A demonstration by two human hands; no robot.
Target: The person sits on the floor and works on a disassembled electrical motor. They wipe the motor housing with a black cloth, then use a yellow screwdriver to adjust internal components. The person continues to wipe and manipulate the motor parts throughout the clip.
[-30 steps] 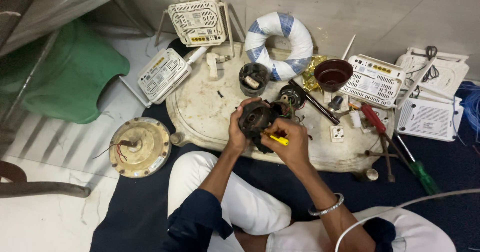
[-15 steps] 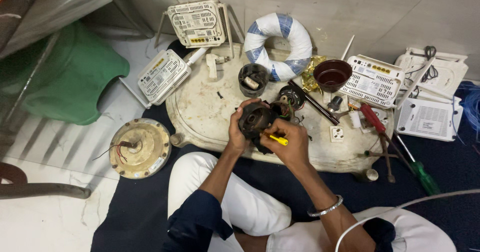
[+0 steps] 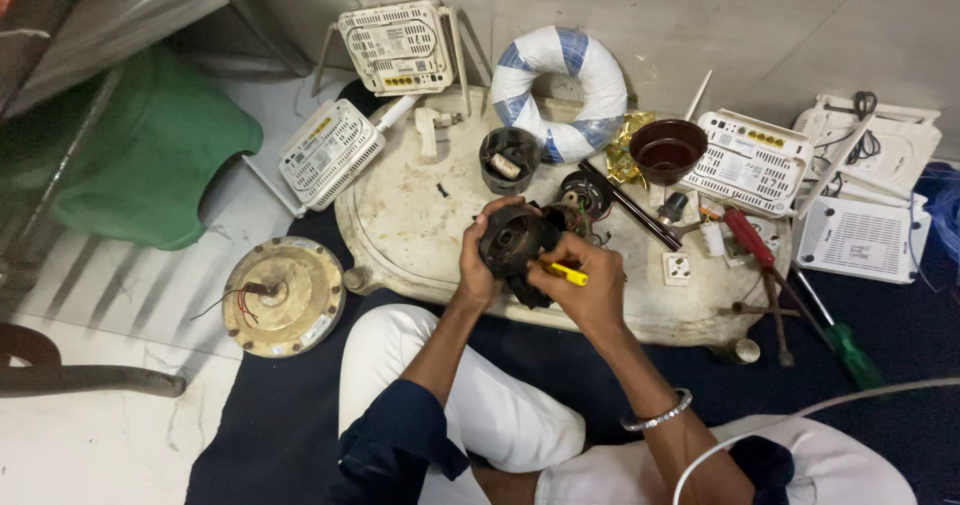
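I sit on the floor at a low, dirty white tray table (image 3: 400,225). My left hand (image 3: 478,265) grips a round black motor housing (image 3: 515,245) from its left side and holds it just above the table's near edge. My right hand (image 3: 588,283) holds a small yellow-handled screwdriver (image 3: 566,274), its tip pointed left into the housing. A second black motor part with wires (image 3: 585,193) lies right behind the housing.
On the table: a dark cup of small parts (image 3: 508,160), a brown bowl (image 3: 667,151), a white-and-blue ring (image 3: 558,90), a red-handled tool (image 3: 750,240) and a green-handled screwdriver (image 3: 850,350). White routers (image 3: 400,45) surround it. A round cream fan base (image 3: 283,297) lies at left.
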